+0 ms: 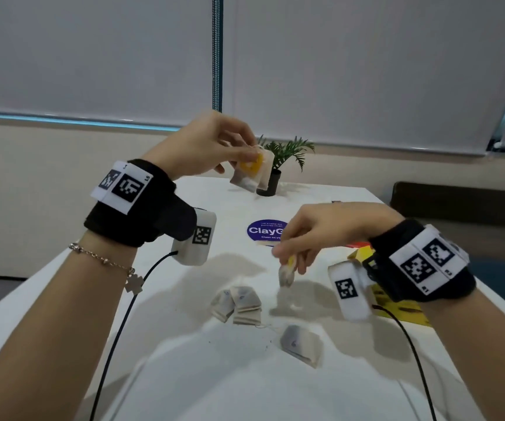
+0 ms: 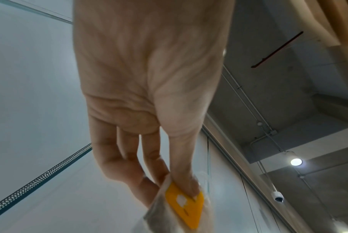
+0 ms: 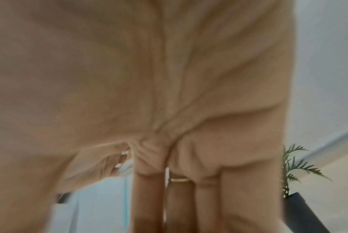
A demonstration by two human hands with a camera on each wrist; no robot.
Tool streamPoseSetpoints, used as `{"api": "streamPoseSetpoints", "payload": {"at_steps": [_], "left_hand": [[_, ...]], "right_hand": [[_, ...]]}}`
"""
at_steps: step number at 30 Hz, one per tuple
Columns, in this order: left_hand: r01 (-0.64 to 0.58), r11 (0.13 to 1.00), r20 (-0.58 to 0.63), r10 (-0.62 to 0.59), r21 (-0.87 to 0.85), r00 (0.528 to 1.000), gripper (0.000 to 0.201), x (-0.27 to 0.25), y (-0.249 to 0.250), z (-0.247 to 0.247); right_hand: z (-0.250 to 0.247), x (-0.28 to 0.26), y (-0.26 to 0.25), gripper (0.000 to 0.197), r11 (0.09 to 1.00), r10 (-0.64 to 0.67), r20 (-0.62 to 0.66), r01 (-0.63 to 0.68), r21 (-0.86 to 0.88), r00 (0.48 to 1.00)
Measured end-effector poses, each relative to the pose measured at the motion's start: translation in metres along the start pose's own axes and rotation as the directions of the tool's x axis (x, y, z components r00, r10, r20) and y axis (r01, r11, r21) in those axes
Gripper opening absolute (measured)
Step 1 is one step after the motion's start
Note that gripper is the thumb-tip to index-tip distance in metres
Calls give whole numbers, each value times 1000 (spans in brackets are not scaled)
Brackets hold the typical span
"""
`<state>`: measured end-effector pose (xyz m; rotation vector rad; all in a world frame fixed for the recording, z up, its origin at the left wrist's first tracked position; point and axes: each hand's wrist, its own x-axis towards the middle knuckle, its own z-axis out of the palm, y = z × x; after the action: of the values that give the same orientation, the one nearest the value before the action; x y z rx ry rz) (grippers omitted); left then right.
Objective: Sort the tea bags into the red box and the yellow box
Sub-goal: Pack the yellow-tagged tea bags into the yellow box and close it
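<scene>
My left hand (image 1: 245, 153) is raised above the far part of the white table (image 1: 160, 299) and pinches tea bags with a yellow tag (image 1: 252, 173); the left wrist view shows the thumb on that yellow tag (image 2: 186, 203). My right hand (image 1: 287, 256) hovers lower at centre right and pinches one tea bag with a yellow tag (image 1: 287, 273). Three more tea bags lie on the table: two together (image 1: 237, 303) and one nearer (image 1: 301, 344). The yellow box (image 1: 397, 302) lies behind my right wrist, with a red edge (image 1: 356, 245) beyond it. In the right wrist view only my right hand's palm and fingers (image 3: 149, 197) show.
A small potted plant (image 1: 278, 165) stands at the table's far end. A round purple sticker (image 1: 264, 230) lies mid-table. Black cables (image 1: 117, 335) run from both wrist cameras toward me. A dark chair back (image 1: 457, 205) stands at the right.
</scene>
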<state>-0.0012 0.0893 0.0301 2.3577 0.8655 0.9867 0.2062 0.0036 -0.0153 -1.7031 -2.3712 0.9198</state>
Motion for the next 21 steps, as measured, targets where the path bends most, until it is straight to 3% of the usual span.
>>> {"api": "streamPoseSetpoints", "payload": {"at_steps": [4, 7, 11, 17, 21], "left_hand": [[-17, 1000, 53, 17, -7, 998, 8, 2, 0, 8], [-15, 1000, 138, 15, 2, 990, 7, 3, 1, 16], [-9, 1000, 225, 11, -8, 974, 9, 5, 2, 29], [-15, 999, 259, 25, -39, 965, 13, 6, 6, 40], [-40, 998, 284, 49, -40, 958, 12, 5, 6, 45]], "right_hand": [[-19, -5, 13, 9, 996, -88, -189, 82, -37, 978], [-27, -5, 21, 27, 996, -89, -340, 75, -55, 936], [-31, 0, 28, 36, 996, -75, -566, 94, 4, 821], [-32, 2, 27, 18, 984, -122, -703, 175, 5, 700], [-29, 3, 22, 17, 981, -124, -706, 195, 21, 697]]}}
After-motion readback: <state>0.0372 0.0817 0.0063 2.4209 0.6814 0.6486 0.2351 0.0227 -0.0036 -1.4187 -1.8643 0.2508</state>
